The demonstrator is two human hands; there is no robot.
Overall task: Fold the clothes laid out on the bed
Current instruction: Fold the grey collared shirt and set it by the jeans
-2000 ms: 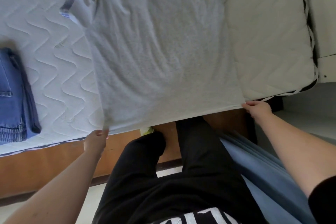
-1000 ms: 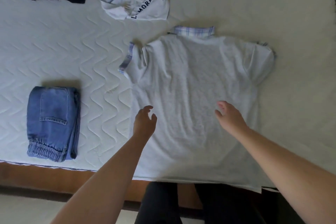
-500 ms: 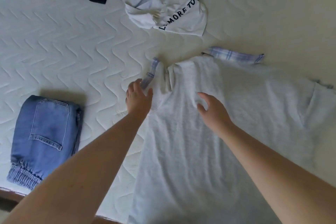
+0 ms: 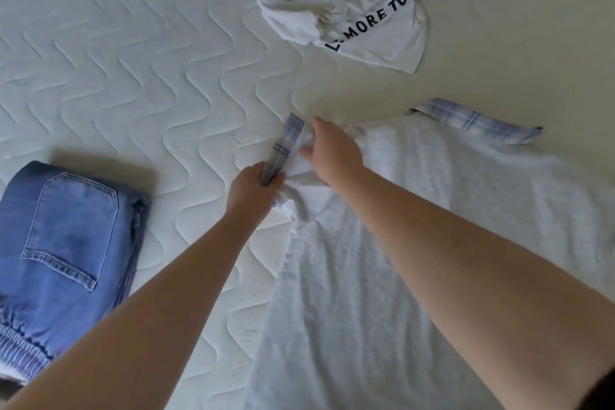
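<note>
The left hand grips the plaid sleeve cuff of a pale grey shirt; the right hand, at its 2 o'clock, curls its fingers on the same sleeve. The shirt spreads flat on the bed toward 4 o'clock. Folded jeans lie at 8 o'clock, a crumpled white tee at 1 o'clock.

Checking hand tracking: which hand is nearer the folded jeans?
Left. The left hand grips the shirt's plaid sleeve cuff, right of the folded jeans; the right hand lies farther right.
</note>
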